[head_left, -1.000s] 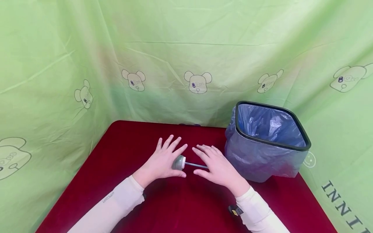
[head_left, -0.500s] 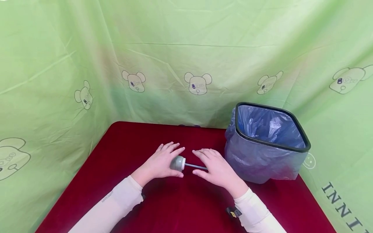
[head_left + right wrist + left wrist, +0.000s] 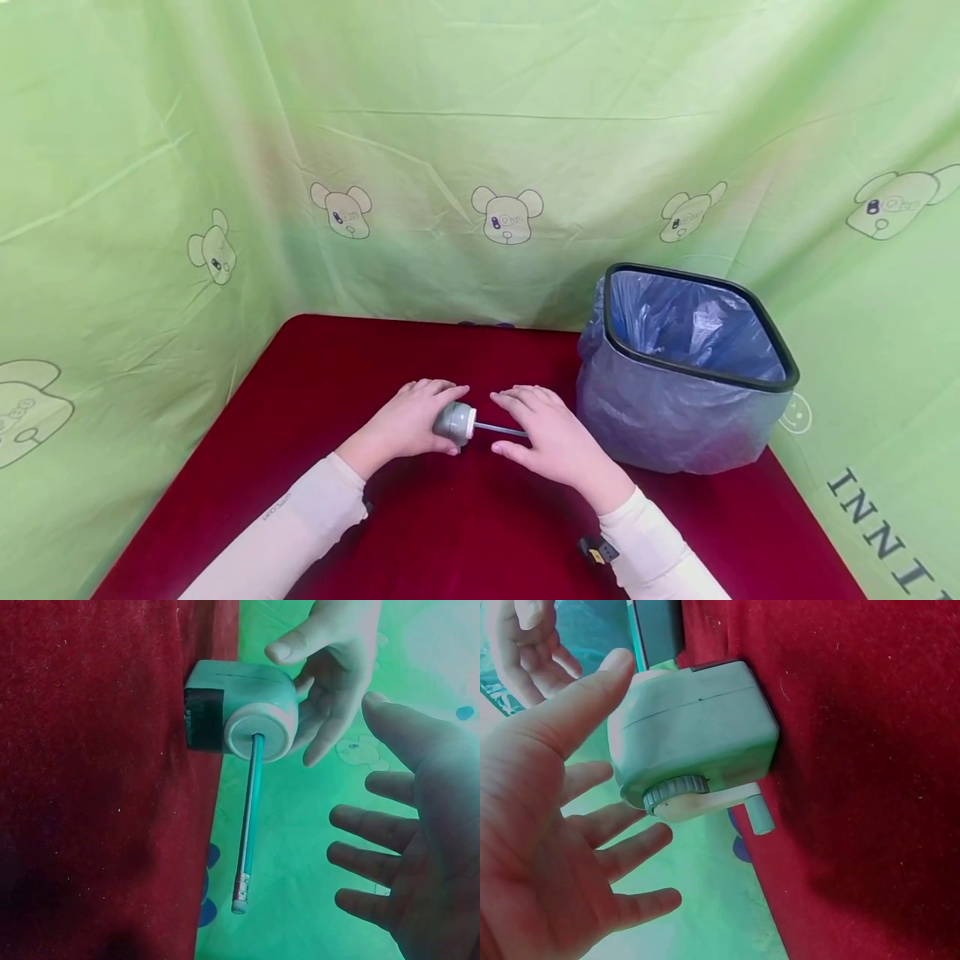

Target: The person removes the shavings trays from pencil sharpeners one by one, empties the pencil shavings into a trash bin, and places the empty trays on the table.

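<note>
A grey-green crank pencil sharpener (image 3: 697,727) stands on the red cloth. Its pale crank (image 3: 712,801) is on the left side, a round pale front on the right. Out of that front sticks a pencil (image 3: 250,817) with an eraser end. My left hand (image 3: 401,422) hovers around the sharpener's crank side, thumb near and fingers spread. Whether it touches the body I cannot tell. My right hand (image 3: 558,442) hangs over the pencil's end, its fingers apart and holding nothing. In the right wrist view the pencil is clear of that hand's fingers (image 3: 375,825).
A bin (image 3: 701,375) with a black rim and a bluish plastic liner stands at the back right of the red table (image 3: 360,350). Green printed curtains (image 3: 420,150) hang behind and at both sides.
Both hands have lowered slightly and their fingers look more bent in the head view. The left hand has drawn back a little, showing more of the sharpener. The sharpener and pencil have hardly moved.
</note>
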The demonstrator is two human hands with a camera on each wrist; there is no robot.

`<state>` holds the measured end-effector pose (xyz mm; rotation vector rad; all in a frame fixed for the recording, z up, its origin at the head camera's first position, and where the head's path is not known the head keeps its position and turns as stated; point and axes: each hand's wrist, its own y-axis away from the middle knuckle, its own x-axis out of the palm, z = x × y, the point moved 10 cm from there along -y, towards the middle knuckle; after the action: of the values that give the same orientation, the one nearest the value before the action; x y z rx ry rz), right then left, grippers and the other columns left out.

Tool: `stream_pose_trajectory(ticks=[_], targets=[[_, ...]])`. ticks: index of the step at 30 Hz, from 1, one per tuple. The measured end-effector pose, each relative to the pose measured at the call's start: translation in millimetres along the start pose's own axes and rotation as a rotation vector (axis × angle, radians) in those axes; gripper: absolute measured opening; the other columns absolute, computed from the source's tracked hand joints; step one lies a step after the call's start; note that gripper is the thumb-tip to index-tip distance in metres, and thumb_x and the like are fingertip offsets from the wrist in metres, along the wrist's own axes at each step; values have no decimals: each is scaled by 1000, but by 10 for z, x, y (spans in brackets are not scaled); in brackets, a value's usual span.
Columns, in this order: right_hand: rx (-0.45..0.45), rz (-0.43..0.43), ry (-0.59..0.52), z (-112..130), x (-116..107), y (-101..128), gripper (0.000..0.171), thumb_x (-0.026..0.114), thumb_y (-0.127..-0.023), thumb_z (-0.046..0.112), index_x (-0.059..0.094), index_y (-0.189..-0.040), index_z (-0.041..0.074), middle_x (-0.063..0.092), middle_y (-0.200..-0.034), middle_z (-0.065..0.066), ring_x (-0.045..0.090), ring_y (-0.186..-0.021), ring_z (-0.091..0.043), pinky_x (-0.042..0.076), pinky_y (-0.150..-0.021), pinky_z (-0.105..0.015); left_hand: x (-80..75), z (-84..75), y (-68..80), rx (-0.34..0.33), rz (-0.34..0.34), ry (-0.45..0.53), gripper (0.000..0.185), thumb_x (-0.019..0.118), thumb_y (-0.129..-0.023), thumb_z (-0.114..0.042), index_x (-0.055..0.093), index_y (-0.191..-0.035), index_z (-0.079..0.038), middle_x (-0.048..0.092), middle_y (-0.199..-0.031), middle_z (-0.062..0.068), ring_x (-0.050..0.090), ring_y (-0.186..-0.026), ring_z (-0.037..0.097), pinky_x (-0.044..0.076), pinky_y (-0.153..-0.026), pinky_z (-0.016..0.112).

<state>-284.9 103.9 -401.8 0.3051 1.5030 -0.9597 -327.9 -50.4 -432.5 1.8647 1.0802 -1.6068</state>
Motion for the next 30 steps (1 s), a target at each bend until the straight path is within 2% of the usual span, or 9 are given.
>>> stream_pose_trajectory(ticks=[7,17,25,30], targets=[[0,1,2,13,13,12,65,71,-92,53,57,-144,16,62,-138,-1,52,-134,-24,37,-116,-47,71,26,-6,-18,30,13,89,91,-75,-44,51,-150,-20,58,-141,6,53,-131,28,40,-111,54],[-5,-3,14,18,21,40,65,72,-91,52,58,-143,15,62,-137,-1,53,-133,-25,38,-115,-48,125,29,-17,-18,52,-1,78,90,-76,-41,58,-144,-19,61,-137,5,56,-126,26,43,-106,52],[13,29,12,-1,46,28,65,69,-93,55,57,-145,17,61,-139,-1,51,-135,-24,36,-117,-46,154,41,-29,-30,68,9,78,91,-77,-39,57,-144,-19,61,-137,5,57,-124,27,46,-104,53],[4,11,10,21,21,12,65,71,-92,53,58,-144,16,62,-138,-2,52,-134,-25,37,-116,-47,175,49,-44,-33,69,6,78,91,-77,-37,57,-145,-20,61,-136,5,58,-123,27,46,-104,53]])
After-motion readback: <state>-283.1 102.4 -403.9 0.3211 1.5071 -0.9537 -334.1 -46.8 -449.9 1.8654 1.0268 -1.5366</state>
